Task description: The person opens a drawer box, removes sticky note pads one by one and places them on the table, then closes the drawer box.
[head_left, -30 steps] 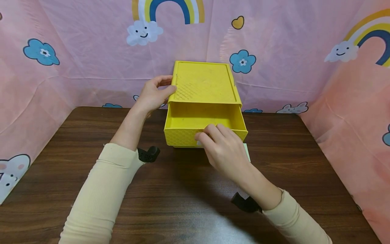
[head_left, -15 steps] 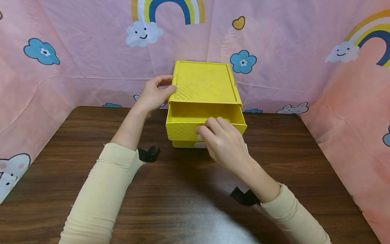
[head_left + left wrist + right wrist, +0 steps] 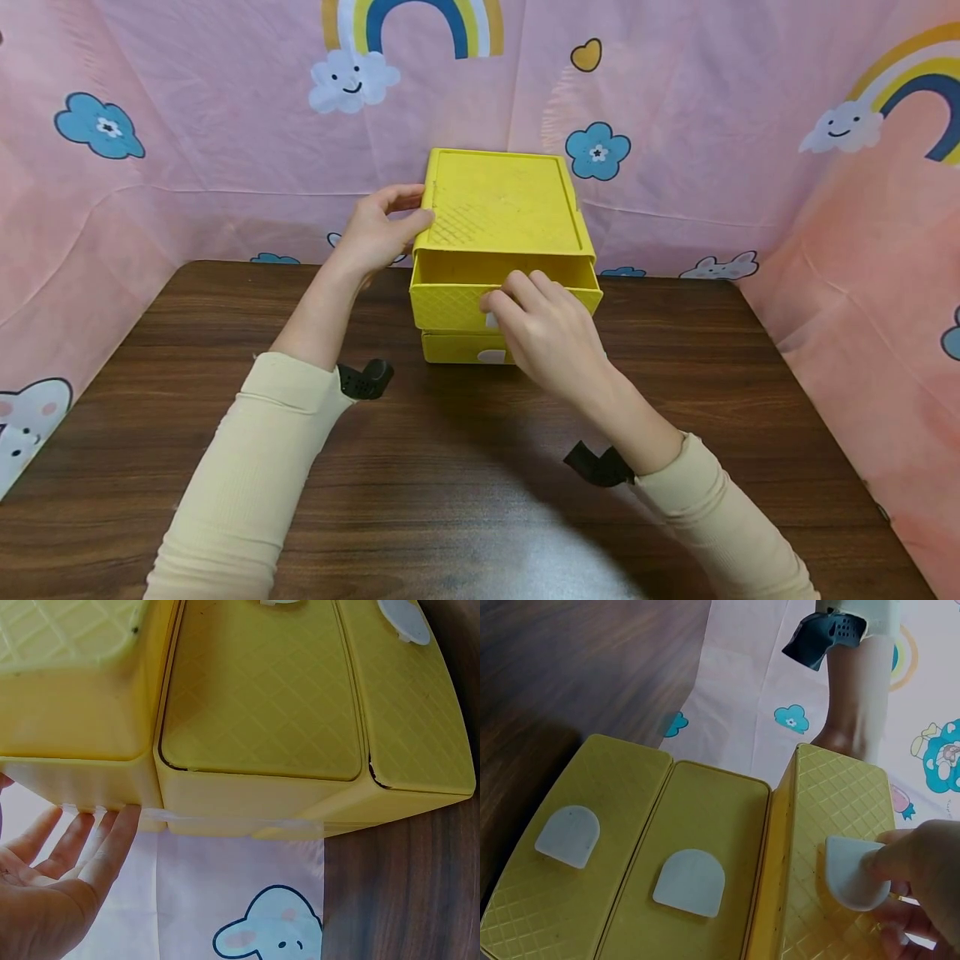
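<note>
A small yellow plastic drawer cabinet (image 3: 510, 196) stands at the back of the table. Its top drawer (image 3: 450, 308) is pulled partway out, and the part of its inside that shows holds nothing. My right hand (image 3: 551, 337) grips this drawer at its white rounded handle (image 3: 846, 874), thumb on the handle and fingers at the drawer front's upper edge. With my left hand (image 3: 378, 233) I steady the cabinet's left side; the thumb lies at the top edge and the fairly straight fingers (image 3: 112, 840) touch the side wall.
Below the pulled-out drawer are two closed drawers with white handles, a middle handle (image 3: 690, 883) and a bottom handle (image 3: 568, 836). The dark wooden table (image 3: 450, 500) extends in front. A pink patterned cloth (image 3: 247, 150) hangs behind and at both sides.
My right hand has moved away from me, sliding the top drawer further into the cabinet. More of the drawer below shows now. The left hand has stayed in place.
</note>
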Available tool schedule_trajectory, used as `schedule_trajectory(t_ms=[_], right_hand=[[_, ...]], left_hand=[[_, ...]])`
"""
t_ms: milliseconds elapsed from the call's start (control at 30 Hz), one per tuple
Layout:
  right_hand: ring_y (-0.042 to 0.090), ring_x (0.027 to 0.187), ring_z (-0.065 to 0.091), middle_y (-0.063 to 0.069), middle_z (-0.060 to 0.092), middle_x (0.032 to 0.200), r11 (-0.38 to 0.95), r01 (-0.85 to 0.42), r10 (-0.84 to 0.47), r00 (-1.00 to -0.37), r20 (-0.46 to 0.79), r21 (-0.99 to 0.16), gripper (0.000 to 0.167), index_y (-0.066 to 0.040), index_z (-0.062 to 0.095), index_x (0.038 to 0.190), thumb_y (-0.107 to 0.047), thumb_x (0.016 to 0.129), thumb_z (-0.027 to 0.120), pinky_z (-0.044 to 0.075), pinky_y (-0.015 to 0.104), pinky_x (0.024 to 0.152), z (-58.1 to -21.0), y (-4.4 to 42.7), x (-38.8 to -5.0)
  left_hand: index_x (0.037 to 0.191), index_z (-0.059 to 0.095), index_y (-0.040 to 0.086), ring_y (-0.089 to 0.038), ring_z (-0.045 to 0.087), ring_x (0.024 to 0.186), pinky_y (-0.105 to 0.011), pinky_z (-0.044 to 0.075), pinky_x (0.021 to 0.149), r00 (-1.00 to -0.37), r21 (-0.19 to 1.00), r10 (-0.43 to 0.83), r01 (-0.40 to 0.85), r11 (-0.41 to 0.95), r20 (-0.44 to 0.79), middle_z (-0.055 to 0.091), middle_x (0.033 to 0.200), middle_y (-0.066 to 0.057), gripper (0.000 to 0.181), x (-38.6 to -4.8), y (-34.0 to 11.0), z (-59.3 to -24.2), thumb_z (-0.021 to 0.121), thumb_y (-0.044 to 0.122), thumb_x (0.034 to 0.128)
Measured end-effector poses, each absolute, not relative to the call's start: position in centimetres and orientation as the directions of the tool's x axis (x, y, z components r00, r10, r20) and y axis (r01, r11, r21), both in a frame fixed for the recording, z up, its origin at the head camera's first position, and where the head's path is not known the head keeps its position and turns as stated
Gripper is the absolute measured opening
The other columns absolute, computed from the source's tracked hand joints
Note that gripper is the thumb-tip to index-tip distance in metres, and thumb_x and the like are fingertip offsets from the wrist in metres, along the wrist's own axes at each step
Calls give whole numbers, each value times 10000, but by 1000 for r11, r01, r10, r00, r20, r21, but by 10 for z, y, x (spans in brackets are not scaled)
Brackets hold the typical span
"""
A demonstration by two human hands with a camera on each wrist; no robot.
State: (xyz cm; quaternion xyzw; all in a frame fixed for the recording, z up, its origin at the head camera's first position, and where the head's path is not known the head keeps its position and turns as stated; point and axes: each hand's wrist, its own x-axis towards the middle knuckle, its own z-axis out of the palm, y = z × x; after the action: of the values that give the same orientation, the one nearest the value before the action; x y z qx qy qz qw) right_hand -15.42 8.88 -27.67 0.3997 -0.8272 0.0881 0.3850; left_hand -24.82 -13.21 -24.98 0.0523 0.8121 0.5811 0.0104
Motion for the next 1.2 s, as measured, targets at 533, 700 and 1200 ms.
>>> schedule_trajectory(t_ms=[533,700,1200], right_hand=[[209,675,473,47,556,797,657,-734,-587,-358,726,170,160,-92,641,879,-17,893,500,382,234,518,-278,87,-172],[203,686,492,41,580,817,676,-715,-581,-367,726,179,171,-98,645,883,-16,894,495,400,235,524,-279,87,-175],[197,634,472,43,586,796,716,-669,-559,-382,736,197,137,-111,686,885,-45,875,566,367,229,492,-278,85,-182]], left_hand=[[1387,418,174,-178,547,1040,-242,508,759,-994,951,110,62,303,30,447,1361,-39,518,-248,-132,-250,570,286,905],[1388,417,178,-182,541,1064,-255,506,778,-993,952,112,61,301,28,444,1362,-36,516,-248,-132,-251,569,286,906],[1388,417,185,-181,541,1066,-264,511,795,-994,950,108,59,306,27,439,1364,-33,516,-248,-132,-250,568,288,905]])
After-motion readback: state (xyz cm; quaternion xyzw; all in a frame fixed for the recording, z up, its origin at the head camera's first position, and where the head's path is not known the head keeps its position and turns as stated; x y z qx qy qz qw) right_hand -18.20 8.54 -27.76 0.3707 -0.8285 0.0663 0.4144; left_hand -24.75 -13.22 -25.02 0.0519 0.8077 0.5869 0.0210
